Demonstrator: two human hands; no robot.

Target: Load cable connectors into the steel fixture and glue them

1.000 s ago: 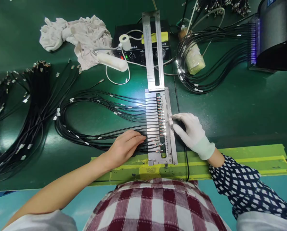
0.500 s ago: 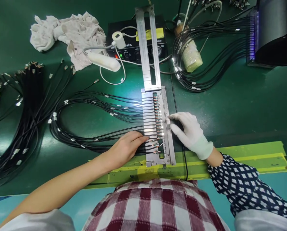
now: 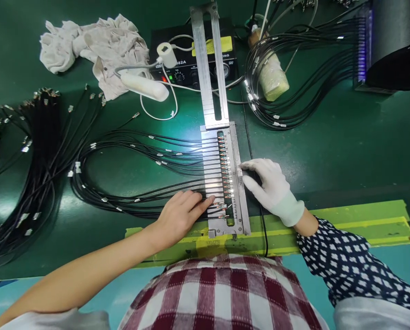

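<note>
Black cables [image 3: 95, 197] across slotted silver frame [image 3: 238, 192], my bare left hand [image 3: 179, 215] half-curled over them, hold unclear, my gloved right hand [image 3: 270, 190] part-open, fingertips against frame edge, green table [image 3: 315, 160].

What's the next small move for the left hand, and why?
Probably nudge the lower cable ends into line. They look uneven, while the upper cable ends form a neat row on the metal fixture. The left hand is already beside them; the right hand is at the fixture's right edge.

Green bench [image 3: 329, 160] beneath metal fixture [image 3: 241, 192], black cables [image 3: 93, 195] and crumpled cloth [image 3: 117, 48].
</note>
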